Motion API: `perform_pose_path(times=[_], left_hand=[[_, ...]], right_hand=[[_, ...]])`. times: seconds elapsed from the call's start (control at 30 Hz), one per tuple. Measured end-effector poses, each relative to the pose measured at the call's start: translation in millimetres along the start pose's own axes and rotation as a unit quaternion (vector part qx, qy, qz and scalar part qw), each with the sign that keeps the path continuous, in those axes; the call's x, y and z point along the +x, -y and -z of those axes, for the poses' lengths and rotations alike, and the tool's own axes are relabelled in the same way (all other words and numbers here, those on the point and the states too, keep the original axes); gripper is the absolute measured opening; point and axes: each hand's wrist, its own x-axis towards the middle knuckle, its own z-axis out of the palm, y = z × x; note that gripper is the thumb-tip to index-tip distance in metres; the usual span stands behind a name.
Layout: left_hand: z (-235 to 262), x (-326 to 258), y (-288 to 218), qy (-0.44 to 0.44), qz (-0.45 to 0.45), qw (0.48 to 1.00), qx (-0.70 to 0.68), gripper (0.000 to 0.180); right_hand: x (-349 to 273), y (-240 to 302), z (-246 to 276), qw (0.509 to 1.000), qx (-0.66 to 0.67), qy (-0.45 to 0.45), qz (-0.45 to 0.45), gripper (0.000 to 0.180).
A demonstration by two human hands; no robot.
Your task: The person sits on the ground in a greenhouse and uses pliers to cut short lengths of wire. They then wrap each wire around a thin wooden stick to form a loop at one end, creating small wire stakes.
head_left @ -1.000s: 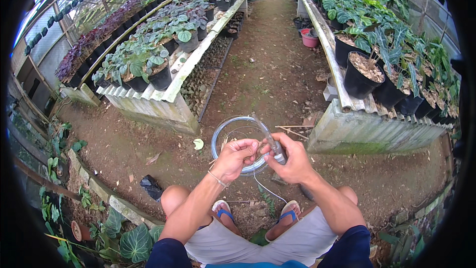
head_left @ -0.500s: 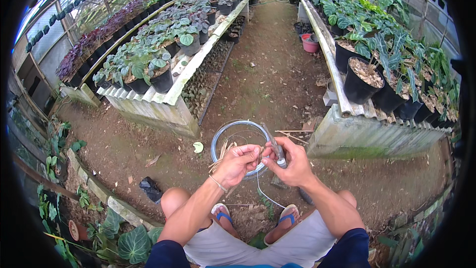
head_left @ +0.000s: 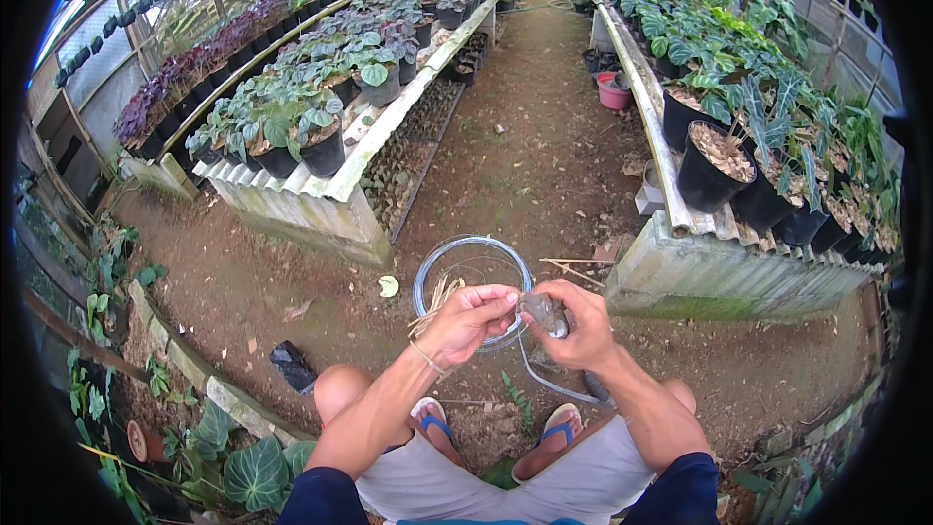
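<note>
My left hand (head_left: pixel 469 319) is closed in a pinch, its fingertips meeting where a thin pale wire (head_left: pixel 546 381) starts and curves down to the right. Close beside it, my right hand (head_left: pixel 581 326) wraps round a grey hand tool (head_left: pixel 547 313), blurred, its exact kind unclear. Both hands are raised in front of my knees, almost touching. Thin wooden sticks (head_left: pixel 444 297) show as a bundle behind my left wrist; whether that hand grips them I cannot tell. Beneath the hands, a coil of silvery wire (head_left: pixel 470 240) rests on the soil.
Long benches of potted plants flank a dirt path (head_left: pixel 525 107): a left bench (head_left: pixel 301 219) and a right bench (head_left: pixel 680 267). Loose sticks (head_left: pixel 573 270) and a black wrapped thing (head_left: pixel 293 367) lie on the ground. A stone edging (head_left: pixel 238 410) borders leafy plants at lower left.
The grey tool in my right hand, upright before, has tilted and turned toward the left fingertips. The hanging wire has swung out to the right. My left hand has shifted slightly right.
</note>
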Motion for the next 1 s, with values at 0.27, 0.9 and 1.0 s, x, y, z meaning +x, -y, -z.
perform_pose_path(times=[0.27,0.9,1.0], left_hand=[[-2.6,0.6,3.4,-0.004,-0.038,0.998,0.046,0.022],[2.4,-1.6,-5.6,0.009,-0.035,0.987,0.158,0.024],[3.9,0.0,-6.0,0.021,-0.031,0.988,0.150,0.024]], right_hand=[[-4.2,-2.9,-3.8,0.999,0.018,-0.015,-0.029,0.042],[2.1,10.6,4.3,0.996,0.008,0.018,-0.092,0.041],[0.5,6.5,3.5,0.997,-0.003,0.010,-0.077,0.043]])
